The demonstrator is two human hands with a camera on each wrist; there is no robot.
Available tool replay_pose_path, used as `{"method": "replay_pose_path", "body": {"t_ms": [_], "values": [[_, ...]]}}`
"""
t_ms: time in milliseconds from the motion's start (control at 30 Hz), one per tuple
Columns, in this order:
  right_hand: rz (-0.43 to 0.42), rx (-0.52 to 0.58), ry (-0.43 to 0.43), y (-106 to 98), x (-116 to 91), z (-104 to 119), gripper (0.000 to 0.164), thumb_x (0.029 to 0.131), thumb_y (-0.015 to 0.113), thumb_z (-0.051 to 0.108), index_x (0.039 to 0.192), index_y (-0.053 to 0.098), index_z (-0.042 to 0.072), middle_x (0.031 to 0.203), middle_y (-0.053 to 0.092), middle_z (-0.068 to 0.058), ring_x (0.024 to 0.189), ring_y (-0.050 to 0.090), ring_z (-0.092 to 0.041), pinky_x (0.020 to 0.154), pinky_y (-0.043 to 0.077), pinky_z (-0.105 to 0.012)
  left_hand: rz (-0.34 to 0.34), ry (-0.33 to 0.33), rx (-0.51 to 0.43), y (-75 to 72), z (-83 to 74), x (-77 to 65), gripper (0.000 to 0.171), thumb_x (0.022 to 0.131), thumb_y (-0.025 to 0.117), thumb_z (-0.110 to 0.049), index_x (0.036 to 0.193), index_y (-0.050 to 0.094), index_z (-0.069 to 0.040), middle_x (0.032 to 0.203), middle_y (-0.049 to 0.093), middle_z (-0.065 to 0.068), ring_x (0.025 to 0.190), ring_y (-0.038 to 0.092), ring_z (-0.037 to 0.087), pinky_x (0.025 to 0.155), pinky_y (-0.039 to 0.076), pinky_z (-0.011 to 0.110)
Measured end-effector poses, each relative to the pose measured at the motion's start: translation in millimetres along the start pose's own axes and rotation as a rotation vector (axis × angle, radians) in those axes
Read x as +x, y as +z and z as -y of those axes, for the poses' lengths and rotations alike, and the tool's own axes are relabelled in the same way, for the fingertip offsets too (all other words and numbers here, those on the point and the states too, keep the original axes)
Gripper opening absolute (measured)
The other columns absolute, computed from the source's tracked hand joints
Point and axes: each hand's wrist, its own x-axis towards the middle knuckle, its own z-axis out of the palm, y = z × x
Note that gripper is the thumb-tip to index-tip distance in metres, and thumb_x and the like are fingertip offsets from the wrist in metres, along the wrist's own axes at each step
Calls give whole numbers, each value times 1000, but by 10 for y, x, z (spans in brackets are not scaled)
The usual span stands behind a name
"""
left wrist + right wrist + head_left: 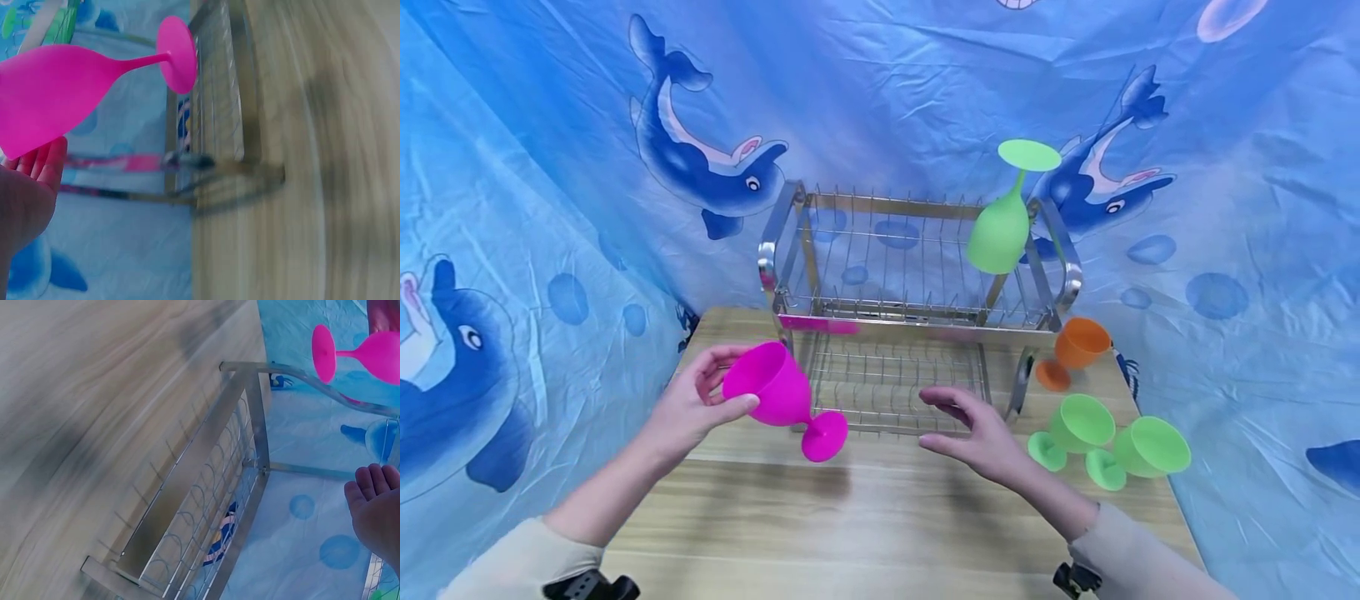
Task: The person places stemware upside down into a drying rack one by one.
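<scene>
My left hand point(700, 400) grips a bright pink goblet point(778, 387) by the bowl near its rim, thumb on the near side and fingers behind. The goblet is tilted, its mouth toward the upper left and its foot toward the lower right, above the table in front of the rack. In the left wrist view the pink goblet point(56, 87) shows its stem and round foot. My right hand point(973, 437) hovers in front of the rack's lower tier, holding nothing, its thumb and fingers apart and loosely bent.
A two-tier metal dish rack point(887, 333) stands at the table's back. On its top tier a green goblet point(1000, 233) rests upside down at the right. An orange goblet point(1082, 343) and two green goblets point(1082, 423) lie tipped on the wooden table point(880, 533) at the right.
</scene>
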Motion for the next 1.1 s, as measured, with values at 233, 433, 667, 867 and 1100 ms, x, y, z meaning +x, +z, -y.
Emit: {"method": "replay_pose_path", "body": {"t_ms": [233, 433, 667, 867, 1100], "values": [[25, -36, -43, 37, 43, 62, 54, 78, 80, 34, 126, 59, 21, 126, 60, 5, 121, 54, -11, 105, 44, -31, 7, -60, -121, 351, 134, 23, 63, 85, 73, -9, 138, 38, -6, 133, 49, 14, 113, 57, 17, 83, 58, 32], [55, -79, -36, 58, 58, 92, 54, 78, 79, 41, 125, 60, 21, 125, 60, 9, 119, 55, -7, 104, 45, -30, 7, -63, -222, 614, 243, 52, 64, 83, 74, -7, 137, 39, -8, 133, 49, 13, 115, 55, 22, 83, 58, 34], [77, -84, -38, 102, 66, 50, 54, 79, 76, 45, 124, 61, 20, 123, 62, 7, 117, 56, -8, 102, 48, -33, -7, -71, -312, 875, 251, 92, 66, 81, 75, -6, 137, 41, -9, 134, 49, 12, 118, 52, 24, 90, 55, 30], [73, -104, -46, 117, 48, 20, 50, 79, 76, 45, 121, 63, 23, 119, 63, 11, 115, 57, -10, 98, 51, -38, 7, -22, -374, 1036, 224, 151, 65, 81, 74, -3, 137, 41, -7, 134, 49, 13, 118, 51, 25, 89, 55, 32], [73, -196, -80, 105, 41, 25, 38, 80, 76, 43, 114, 65, 28, 109, 65, 13, 101, 61, -11, 83, 57, -33, 4, -7, -410, 1131, 198, 188, 65, 79, 75, -2, 136, 43, -8, 133, 50, 13, 119, 51, 27, 88, 56, 34]]}}
